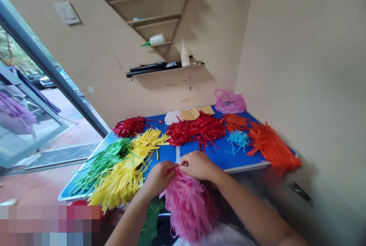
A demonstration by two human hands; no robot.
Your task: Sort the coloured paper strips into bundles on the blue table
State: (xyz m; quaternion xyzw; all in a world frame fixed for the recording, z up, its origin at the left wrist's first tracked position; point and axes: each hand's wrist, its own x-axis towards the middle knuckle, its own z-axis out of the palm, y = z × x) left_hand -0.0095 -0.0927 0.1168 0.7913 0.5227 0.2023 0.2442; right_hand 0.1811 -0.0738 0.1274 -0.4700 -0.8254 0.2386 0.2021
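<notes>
A bundle of pink fringed strips (188, 204) hangs over my lap at the front edge of the blue table (220, 160). My left hand (160, 177) pinches its top from the left. From the right, my right hand (198, 166) grips the same top edge, fingers bent and close to the left ones. The exact spot between the fingertips is partly hidden. Yellow fringed strips (122, 177) and green ones (111, 158) lie left of my hands. Just behind them is a heap of red fringed strips (194, 129).
More red strips (130, 126), a small blue bunch (238, 140) and orange strips (273, 147) overhanging the right edge lie on the table. A pink plastic bag (230, 102) sits at the back corner. Above, a wall shelf (171, 71) bears a squeeze bottle (185, 57). A glass door stands left.
</notes>
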